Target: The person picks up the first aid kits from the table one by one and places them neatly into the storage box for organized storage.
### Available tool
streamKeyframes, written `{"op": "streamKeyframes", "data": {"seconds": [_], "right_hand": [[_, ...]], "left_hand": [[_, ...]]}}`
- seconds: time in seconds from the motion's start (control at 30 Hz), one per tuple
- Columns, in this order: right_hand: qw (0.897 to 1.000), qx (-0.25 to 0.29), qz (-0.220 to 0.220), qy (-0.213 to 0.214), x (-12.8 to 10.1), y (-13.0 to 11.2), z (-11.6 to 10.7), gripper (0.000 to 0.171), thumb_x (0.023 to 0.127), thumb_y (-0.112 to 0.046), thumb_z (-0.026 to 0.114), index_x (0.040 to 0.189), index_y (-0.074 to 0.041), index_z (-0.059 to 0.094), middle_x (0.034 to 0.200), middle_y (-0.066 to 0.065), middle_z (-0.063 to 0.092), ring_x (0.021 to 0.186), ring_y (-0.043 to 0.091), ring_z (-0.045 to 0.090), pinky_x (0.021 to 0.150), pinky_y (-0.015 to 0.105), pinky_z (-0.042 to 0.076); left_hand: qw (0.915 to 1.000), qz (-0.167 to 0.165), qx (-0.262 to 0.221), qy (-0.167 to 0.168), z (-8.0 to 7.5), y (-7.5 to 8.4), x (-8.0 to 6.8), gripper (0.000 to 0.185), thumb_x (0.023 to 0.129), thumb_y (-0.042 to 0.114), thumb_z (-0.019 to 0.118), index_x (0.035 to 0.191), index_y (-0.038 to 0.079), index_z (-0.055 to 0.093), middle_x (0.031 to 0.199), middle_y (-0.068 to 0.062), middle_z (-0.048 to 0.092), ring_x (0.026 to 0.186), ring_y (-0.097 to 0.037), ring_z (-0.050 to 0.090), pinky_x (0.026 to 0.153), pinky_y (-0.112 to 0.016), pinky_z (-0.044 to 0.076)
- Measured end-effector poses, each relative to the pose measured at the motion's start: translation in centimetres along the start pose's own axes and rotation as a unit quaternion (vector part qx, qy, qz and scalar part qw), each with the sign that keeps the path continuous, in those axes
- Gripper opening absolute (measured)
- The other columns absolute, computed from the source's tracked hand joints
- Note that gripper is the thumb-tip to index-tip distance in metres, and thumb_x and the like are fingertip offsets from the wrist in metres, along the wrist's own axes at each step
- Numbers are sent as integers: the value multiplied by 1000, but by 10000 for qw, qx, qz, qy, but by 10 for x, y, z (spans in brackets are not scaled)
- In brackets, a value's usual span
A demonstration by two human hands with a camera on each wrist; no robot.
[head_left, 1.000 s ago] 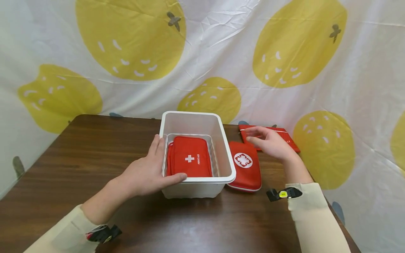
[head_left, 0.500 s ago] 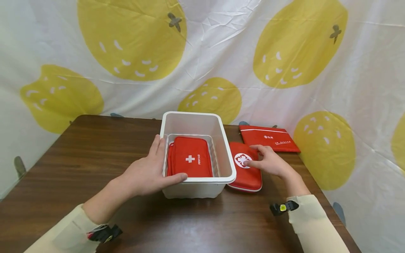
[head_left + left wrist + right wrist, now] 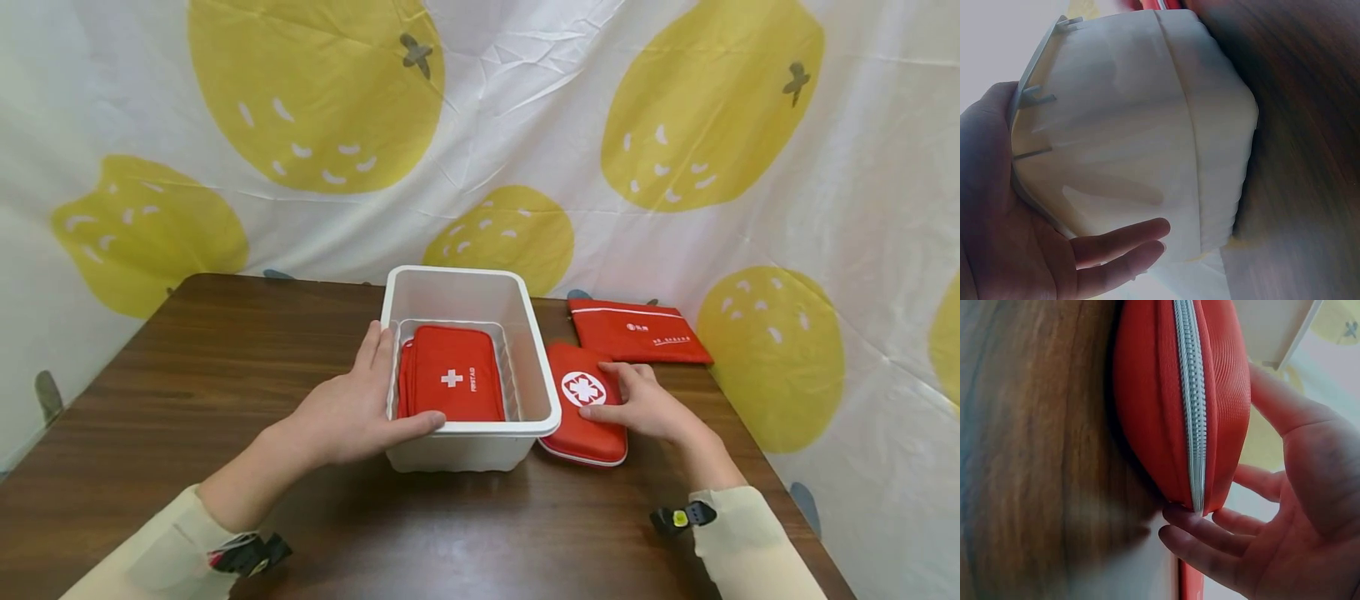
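Observation:
A white plastic bin (image 3: 464, 455) stands on the table with two red first-aid pouches inside; the top pouch (image 3: 459, 398) bears a white cross, and only an edge of the lower one shows. My left hand (image 3: 341, 412) rests on the bin's near-left corner, thumb along the front rim, fingers straight along the left side. In the left wrist view two fingers extend free of the bin wall (image 3: 1129, 125). Beside the bin, my right hand (image 3: 645, 408) grips the right edge of a red zippered first-aid case (image 3: 567, 429), thumb on top and fingers at its side (image 3: 1150, 394).
A flat red pouch (image 3: 637, 331) with white print lies behind the case, near the table's back right. A curtain (image 3: 495, 125) printed with yellow lemons hangs behind the brown wooden table (image 3: 247, 358). The bin's right rim slightly overlaps the case in the head view.
My right hand has come down and toward me from over the flat pouch onto the case's right edge. The case has shifted slightly toward me and right. My left hand stays put.

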State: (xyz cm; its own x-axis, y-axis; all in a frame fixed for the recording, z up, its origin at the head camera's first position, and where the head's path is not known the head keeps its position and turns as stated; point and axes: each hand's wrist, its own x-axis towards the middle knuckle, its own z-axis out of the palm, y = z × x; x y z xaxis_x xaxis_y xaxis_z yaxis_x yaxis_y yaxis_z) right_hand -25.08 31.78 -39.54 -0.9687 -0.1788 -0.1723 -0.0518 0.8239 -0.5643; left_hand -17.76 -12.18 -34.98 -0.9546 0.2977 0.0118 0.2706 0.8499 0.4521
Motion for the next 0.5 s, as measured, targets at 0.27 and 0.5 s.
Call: {"op": "streamKeyframes", "data": {"seconds": [0.27,0.5], "right_hand": [[9998,-5,178,80,-14,1,0,106,86,-53,90,161,2,39,151,31,32,137,47,41,107,57,55],[9992,-240,287,130,-24,-1,-2,105,86,-55,90,158,4,40,146,31,35,134,47,45,103,57,57]], "left_hand": [[10000,-2,-4,4,0,0,0,135,89,86,62,175,-1,5,184,-25,4,97,-41,77,88,-54,63],[10000,-8,5,-10,0,0,0,135,89,86,62,175,-2,5,184,-25,4,97,-40,77,86,-52,63]]}}
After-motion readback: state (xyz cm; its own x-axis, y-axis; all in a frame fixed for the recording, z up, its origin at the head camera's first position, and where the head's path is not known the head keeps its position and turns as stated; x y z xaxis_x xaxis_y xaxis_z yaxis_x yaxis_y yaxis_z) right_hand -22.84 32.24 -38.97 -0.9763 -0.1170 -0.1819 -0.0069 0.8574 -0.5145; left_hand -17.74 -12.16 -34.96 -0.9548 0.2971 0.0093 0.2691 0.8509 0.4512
